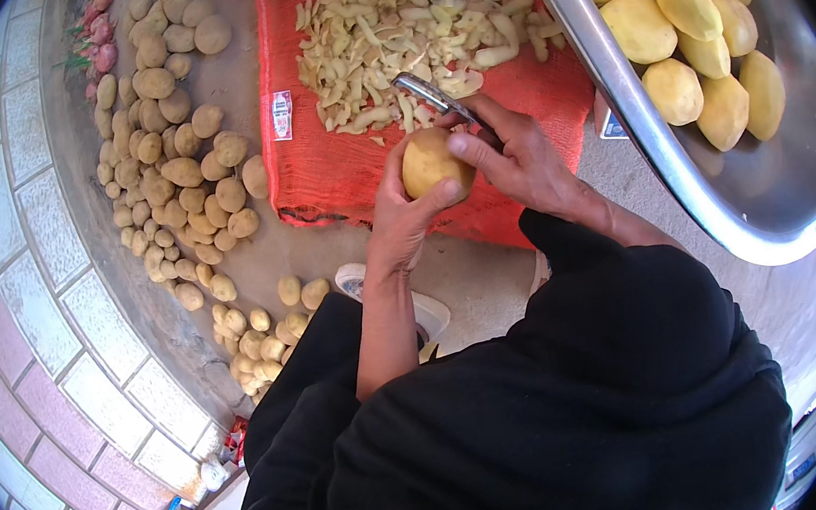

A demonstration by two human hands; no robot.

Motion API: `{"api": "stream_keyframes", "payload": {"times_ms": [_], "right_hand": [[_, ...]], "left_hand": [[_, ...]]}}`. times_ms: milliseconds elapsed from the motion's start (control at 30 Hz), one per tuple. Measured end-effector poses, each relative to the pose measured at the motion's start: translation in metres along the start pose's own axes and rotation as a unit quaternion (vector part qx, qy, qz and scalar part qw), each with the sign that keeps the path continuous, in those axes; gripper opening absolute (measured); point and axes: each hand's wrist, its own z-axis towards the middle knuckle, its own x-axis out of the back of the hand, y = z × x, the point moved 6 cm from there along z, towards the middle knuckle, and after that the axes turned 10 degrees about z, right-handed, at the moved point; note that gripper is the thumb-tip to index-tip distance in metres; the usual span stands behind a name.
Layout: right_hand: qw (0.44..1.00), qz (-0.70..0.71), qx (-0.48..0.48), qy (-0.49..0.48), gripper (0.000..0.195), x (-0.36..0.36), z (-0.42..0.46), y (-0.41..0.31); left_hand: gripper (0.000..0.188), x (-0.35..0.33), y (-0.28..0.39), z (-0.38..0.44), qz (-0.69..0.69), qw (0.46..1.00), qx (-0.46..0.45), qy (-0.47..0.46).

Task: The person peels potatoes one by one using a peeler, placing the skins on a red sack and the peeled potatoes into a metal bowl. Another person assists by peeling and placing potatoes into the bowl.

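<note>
My left hand (401,210) grips a potato (431,161), its thumb across the near side. A metal peeler (431,94) with a dark handle is held in my right hand (521,151), its head pointing up and left, beyond the potato. My right thumb rests near the potato's upper right edge. Whether the blade touches the potato cannot be seen. Beneath both hands lies a red mesh sack (339,180), spread flat, with a heap of potato peelings (398,37) on it.
Unpeeled potatoes (180,173) cover the floor on the left, along a tiled wall (45,251). At the right stands a large metal basin (749,201) holding several peeled potatoes (639,28). Red onions (103,44) lie at the upper left. My shoe (430,313) is below the sack.
</note>
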Motion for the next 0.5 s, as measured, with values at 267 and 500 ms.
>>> {"api": "stream_keyframes", "payload": {"times_ms": [267,500], "right_hand": [[0.986,-0.152,0.039,-0.059,0.023,0.018,0.003,-0.018],[0.942,-0.279,0.14,-0.127,0.018,0.001,-0.015,-0.038]], "left_hand": [[0.076,0.005,-0.004,-0.005,-0.131,0.99,0.043,-0.004],[0.076,0.01,-0.01,-0.004,-0.122,0.992,0.043,0.004]]}}
